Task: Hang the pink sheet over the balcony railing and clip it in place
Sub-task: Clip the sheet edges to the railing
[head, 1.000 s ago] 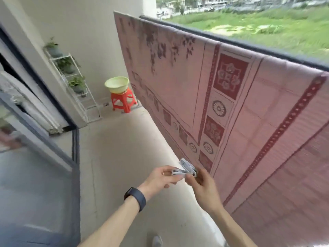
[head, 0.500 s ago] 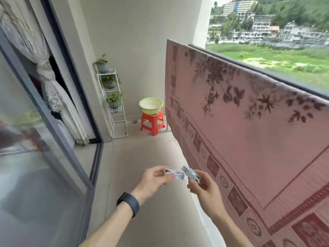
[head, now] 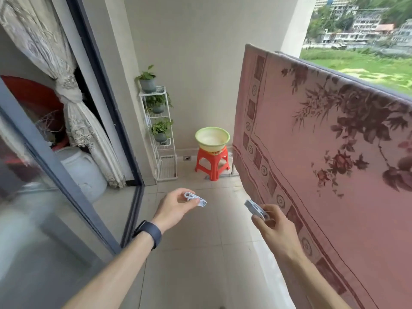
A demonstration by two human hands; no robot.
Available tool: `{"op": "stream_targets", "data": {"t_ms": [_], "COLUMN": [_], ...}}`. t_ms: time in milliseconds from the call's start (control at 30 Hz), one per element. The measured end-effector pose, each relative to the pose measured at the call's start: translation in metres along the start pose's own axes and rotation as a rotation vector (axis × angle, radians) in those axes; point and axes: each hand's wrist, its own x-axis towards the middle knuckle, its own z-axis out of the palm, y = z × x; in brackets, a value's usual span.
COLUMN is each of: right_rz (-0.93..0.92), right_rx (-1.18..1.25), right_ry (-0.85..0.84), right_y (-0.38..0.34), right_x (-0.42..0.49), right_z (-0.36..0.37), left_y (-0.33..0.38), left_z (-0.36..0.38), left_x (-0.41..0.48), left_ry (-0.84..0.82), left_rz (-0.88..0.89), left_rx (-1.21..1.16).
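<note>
The pink sheet (head: 323, 152) lies draped over the railing (head: 361, 79) from one o'clock round to three, its patterned face hanging nearly to the floor. The hanging looks done and the clipping does not, since no clip shows along its top edge. The left hand (head: 176, 208), toward eleven o'clock, pinches the left clip (head: 195, 199) between thumb and curled fingers. The right hand (head: 274, 228), toward one o'clock and just beside the sheet's lower border, pinches the right clip (head: 255, 209) by its handle end, its mouth pointing up and away. Holding one clip in each hand, well apart, probably readies each for its own spot on the rail. The sheet's far edge ends at twelve to one o'clock, near an orange stool (head: 213, 162) carrying a basin (head: 212, 138). A plant rack (head: 163, 152) stands at twelve o'clock and a glass door (head: 55, 175) runs along nine to ten. The tiled strip between door and sheet is narrow, so any reach to the rail should go up and rightward.
</note>
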Motion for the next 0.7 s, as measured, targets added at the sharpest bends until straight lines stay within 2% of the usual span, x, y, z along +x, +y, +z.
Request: {"op": "stream_targets", "data": {"t_ms": [200,367,533,700], "right_rz": [-0.25,-0.348,-0.364,-0.34], "right_rx": [-0.305,-0.391,-0.494,-0.561], "right_ry": [-0.047,-0.053,-0.064,-0.052], "right_y": [-0.048,-0.085,-0.094,-0.103], "right_x": [0.179,0.299,0.415,0.528], "right_z": [0.035,0.066,0.1,0.136], "left_y": [0.027,0.04,0.041,0.043], "left_z": [-0.041,-0.072,-0.084,-0.091], "left_x": [0.142,0.246,0.357,0.493], "left_ry": [0.082,0.131,0.125,0.077], "left_rz": [0.045,0.031,0.037,0.08], "left_rx": [0.238,0.41,0.58,0.613]}}
